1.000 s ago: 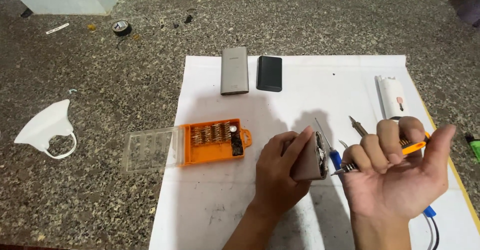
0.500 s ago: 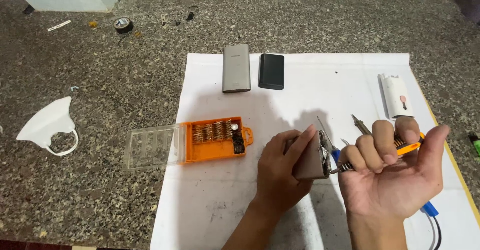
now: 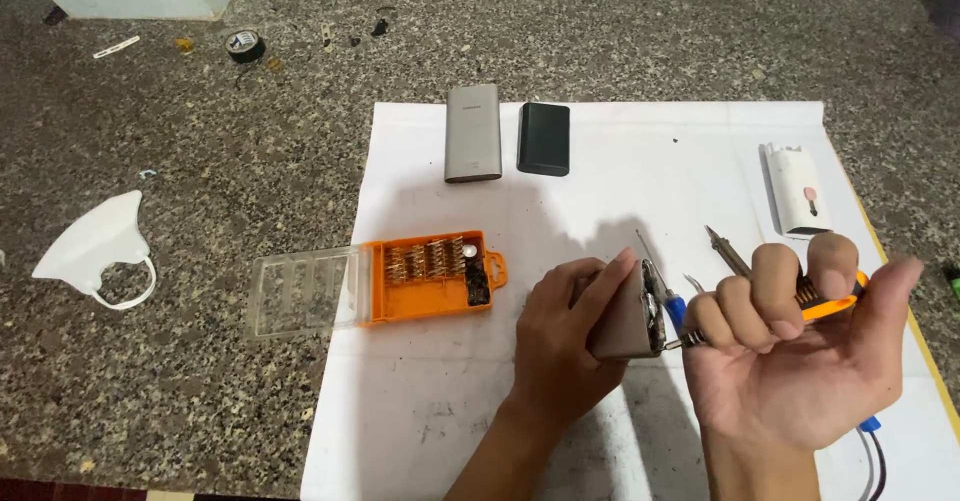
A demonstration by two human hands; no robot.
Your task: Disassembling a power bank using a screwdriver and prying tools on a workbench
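- Left hand grips a grey metal case, upright on the white sheet.
- Right hand, palm up, curls around an orange-handled screwdriver, tip at the case's edge.
- Left of the left hand: an open orange bit box.
- Beyond, on the bench: a silver pack beside a black one.

Left hand gripping grey casing, right hand perhaps holding screwdriver

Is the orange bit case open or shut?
Open. The orange bit case lies flat on the paper, with its clear lid swung out to the left and the rows of bits exposed.
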